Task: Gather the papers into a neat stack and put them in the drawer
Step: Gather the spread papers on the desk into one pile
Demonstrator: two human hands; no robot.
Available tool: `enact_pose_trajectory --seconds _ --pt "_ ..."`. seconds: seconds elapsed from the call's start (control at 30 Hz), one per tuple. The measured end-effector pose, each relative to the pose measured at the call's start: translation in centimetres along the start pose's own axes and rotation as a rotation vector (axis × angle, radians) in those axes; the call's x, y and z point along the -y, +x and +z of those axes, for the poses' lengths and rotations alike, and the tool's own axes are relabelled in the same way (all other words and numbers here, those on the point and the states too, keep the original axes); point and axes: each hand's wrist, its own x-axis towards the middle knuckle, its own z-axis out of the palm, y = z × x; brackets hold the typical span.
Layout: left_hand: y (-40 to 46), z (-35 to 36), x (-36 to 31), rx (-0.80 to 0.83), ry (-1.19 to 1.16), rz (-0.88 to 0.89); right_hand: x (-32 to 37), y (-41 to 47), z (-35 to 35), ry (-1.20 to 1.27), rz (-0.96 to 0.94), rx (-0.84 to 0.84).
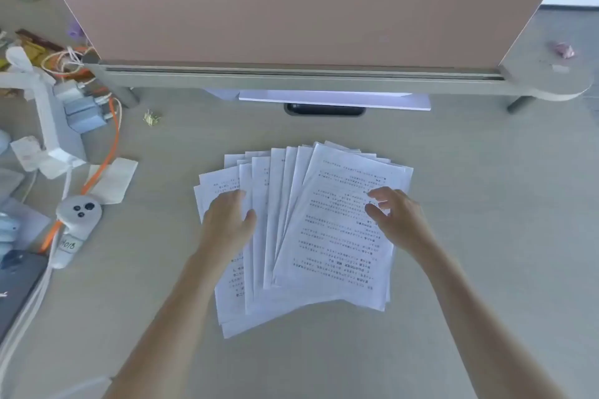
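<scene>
Fingers of the left hand lie flat, close together, pressing on the left side of the papers; the right hand rests on the right side with fingers loosely spread and curled, gripping nothing. The pink divider panel stands across the far edge of the tabletop. The papers lie fanned at mid-tabletop, printed side up. A white controller sits well to the left, and a small gold binder clip lies near the panel's foot.
</scene>
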Motion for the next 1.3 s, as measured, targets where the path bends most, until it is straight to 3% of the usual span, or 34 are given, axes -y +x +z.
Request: enact_pose_trajectory --seconds 0.37,0.57,0.93,1.13,1.3 --pt "4.2 6.1 6.1 -0.357 0.009 0.177 -4.6 2.8 6.5 -0.079 -0.116 -0.344" --pt "2.0 7.3 7.0 -0.421 -0.020 0.206 -5.6 0.6 7.6 0.100 -0.178 -0.548" --pt "-1.3 8.5 8.8 -0.367 -0.005 -0.024 -5.6 -3.2 8.4 -0.159 0.074 -0.427" --pt "3.6 8.3 7.4 -0.371 0.006 0.052 -4.9 0.3 8.0 -0.320 0.108 -0.490" --pt "6.3 8.5 6.5 -0.410 0.026 0.152 -3.4 2.4 8.9 -0.253 0.068 -0.490"
